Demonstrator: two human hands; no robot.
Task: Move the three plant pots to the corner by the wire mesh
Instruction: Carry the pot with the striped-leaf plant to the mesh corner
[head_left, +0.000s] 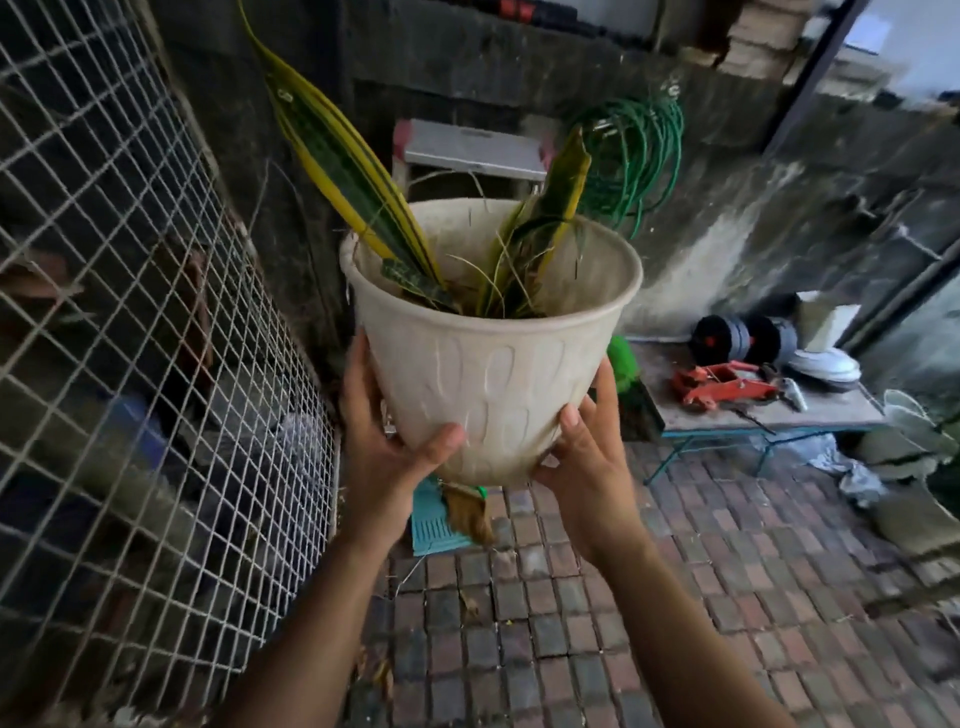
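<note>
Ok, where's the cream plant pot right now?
Mid-frame in the head view, the cream plant pot is held above the brick paving by the left hand and right hand, beside the wire mesh.

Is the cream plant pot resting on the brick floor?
No, both hands, left and right, hold the pot above the floor.

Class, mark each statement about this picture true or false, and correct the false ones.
1. Both hands hold the pot. True: the left hand and right hand clasp the cream pot near its base.
2. The pot stands on the paving. False: it is held up in the air.
3. The wire mesh is on the right. False: the wire mesh is on the left.
4. A green hose hangs on the back wall. True: the green hose is coiled there.
5. The pot is empty. False: it holds a striped plant.
</note>
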